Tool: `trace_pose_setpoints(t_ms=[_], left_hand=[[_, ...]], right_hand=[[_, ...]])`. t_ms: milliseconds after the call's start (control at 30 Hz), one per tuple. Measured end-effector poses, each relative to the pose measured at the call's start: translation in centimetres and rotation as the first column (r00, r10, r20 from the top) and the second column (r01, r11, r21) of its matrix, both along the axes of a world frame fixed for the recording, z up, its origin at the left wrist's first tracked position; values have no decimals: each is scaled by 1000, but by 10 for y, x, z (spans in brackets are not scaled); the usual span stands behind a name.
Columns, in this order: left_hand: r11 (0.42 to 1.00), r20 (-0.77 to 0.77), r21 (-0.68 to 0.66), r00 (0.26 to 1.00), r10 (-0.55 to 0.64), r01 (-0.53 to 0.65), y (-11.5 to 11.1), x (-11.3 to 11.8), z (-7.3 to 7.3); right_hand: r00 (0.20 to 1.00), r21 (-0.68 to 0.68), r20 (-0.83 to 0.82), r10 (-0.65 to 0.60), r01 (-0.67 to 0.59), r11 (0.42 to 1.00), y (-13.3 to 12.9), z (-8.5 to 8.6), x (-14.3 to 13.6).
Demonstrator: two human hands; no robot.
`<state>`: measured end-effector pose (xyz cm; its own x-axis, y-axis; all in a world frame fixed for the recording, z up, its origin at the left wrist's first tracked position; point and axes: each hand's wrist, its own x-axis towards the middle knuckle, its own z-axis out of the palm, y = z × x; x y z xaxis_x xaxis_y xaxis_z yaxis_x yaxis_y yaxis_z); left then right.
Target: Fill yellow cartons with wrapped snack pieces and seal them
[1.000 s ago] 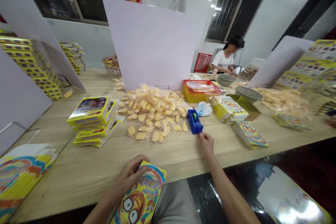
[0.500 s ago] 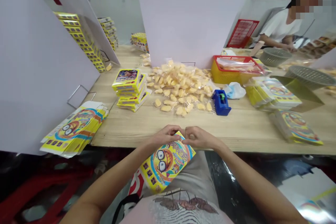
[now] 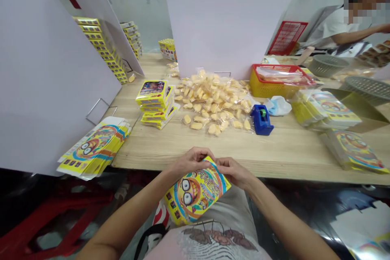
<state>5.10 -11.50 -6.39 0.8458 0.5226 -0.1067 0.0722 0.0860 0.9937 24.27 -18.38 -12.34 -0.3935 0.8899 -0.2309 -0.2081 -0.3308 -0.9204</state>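
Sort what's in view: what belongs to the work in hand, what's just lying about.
Seemingly in the work:
cartoon-printed box, in the left hand, right hand at its edge
blue tape dispenser
wrapped yellow pieces

Probably lying about:
crumpled white-and-blue bundle
red plastic crate

The upper edge of the yellow box [image 3: 198,193] is partly covered by the left hand [image 3: 195,160] and the right hand [image 3: 233,170]; what lies between the right fingertips cannot be determined. Smaller print on the box is illegible. The tall stack of boxes [image 3: 102,42] is partly hidden behind the left partition [image 3: 45,69] — its count is not established. The central partition [image 3: 228,20] is cut off at the top. A co-worker [image 3: 335,28] is cropped at right — head masked by pixelation. Printed cardboard [image 3: 365,227] at lower right is blurred and cropped.
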Motion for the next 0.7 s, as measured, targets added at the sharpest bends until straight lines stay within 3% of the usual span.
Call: trace_pose_setpoints(t_ms=[133,233,300,400,467,500,533,567,633,667,700], left_hand=[[997,36,81,999,-8,5,-2,-7,6],[980,59,175,995,83,-92,-5,-18,13],[944,83,267,981,177,-193,-7,-29,19],[887,127,362,958,257,-286,-9,-59,32],[836,139,426,938,318,-346,-4,-94,43],[776,121,488,911,394,-401,1,-116,49],[681,90,572,860,503,-457,8,-140,54],[546,41,676,765,643,-495,17,-167,59],[273,-67,876,460,886,-397,37,-220,65],[209,-118,932,298,947,-296,47,-244,65],[215,-186,956,155,970,-197,56,-265,64]], right_hand=[[989,-47,-143,-41,35,998,-5,-14,-11],[987,33,-148,-61,67,997,-7,-8,-17],[998,180,-59,-16,27,983,-3,9,-19],[991,402,129,26,-76,913,7,47,-22],[971,529,233,-48,-85,844,15,75,-24],[955,598,276,-107,-83,797,19,87,-27],[933,668,314,-175,-86,739,23,98,-31],[907,737,344,-242,-100,668,27,106,-37],[859,856,372,-351,-170,489,37,108,-57],[840,896,375,-391,-220,387,41,102,-71],[820,918,377,-431,-270,289,46,91,-86]])
